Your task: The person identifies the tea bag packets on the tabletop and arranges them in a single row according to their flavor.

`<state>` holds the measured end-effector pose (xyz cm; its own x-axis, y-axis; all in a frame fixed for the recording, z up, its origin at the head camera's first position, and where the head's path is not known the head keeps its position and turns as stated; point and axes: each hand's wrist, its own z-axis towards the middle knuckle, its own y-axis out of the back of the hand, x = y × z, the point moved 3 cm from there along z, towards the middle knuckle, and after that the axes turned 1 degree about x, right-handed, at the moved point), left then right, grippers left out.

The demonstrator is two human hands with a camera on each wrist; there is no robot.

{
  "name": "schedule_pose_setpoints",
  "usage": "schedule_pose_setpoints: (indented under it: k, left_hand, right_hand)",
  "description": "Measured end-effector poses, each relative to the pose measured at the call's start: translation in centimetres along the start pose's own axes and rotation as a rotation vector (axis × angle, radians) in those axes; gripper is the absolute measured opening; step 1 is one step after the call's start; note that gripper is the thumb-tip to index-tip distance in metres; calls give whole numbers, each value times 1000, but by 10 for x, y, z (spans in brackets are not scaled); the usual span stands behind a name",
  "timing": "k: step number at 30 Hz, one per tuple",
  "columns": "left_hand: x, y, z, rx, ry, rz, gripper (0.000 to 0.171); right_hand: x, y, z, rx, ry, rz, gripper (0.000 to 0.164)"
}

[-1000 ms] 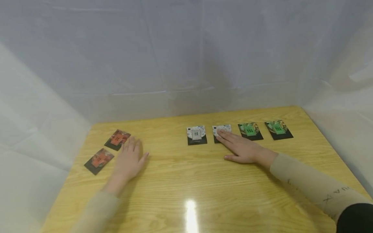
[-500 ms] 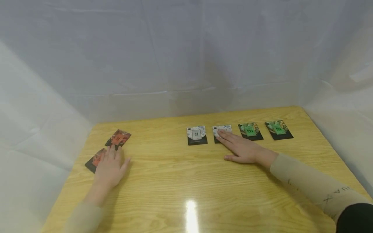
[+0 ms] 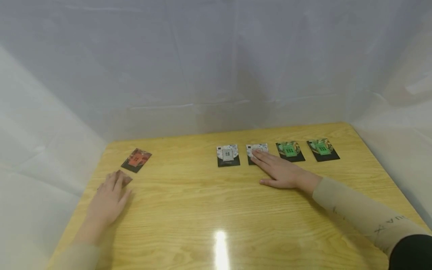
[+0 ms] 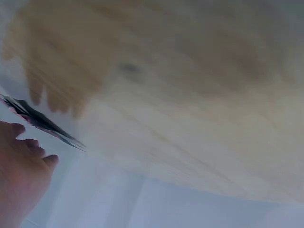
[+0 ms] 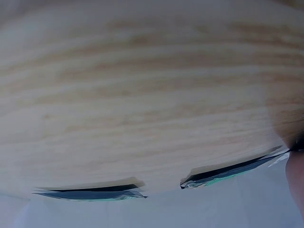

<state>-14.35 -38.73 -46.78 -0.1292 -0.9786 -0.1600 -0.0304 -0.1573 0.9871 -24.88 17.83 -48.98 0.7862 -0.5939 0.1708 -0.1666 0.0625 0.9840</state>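
Note:
My left hand [image 3: 107, 202] lies over the lower red-and-black packet [image 3: 126, 180] with its fingers extended, hiding most of it. Just beyond is another red-and-black packet [image 3: 136, 160], set at a slant. In the left wrist view the left hand [image 4: 23, 171] shows beside the thin edge of a packet [image 4: 45, 123]. Flat across a white-and-black packet [image 3: 250, 150] rest the straight fingers of my right hand [image 3: 281, 173], its thumb spread. A second white-and-black packet [image 3: 227, 156] lies to its left.
Two green-and-black packets, one nearer [image 3: 290, 152] and one farther right [image 3: 323, 150], continue the row at the back of the wooden table [image 3: 189, 210]. White sheeting [image 3: 162, 75] hangs behind and at both sides.
My left hand has moved left and toward me, from beside the upper red packet onto the lower one, uncovering the upper. The right hand has stayed on the white packet.

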Motion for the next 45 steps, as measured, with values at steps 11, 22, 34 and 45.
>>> schedule_pose_setpoints:
  k: [11, 22, 34, 45]
  left_hand:
    - [26, -8, -24, -1, -193, 13, 78]
    - [12, -15, -25, 38, -166, -32, 91]
    - [-17, -20, -32, 69, -128, -30, 97]
    - [-53, -22, -29, 78, -144, -36, 97]
  right_hand:
    - [1, 1, 0, -2, -1, -6, 85]
    - [3, 3, -2, -2, -5, -1, 85]
    - [5, 5, -1, 4, 0, 1, 85]
    - [4, 5, -1, -2, 0, -12, 84]
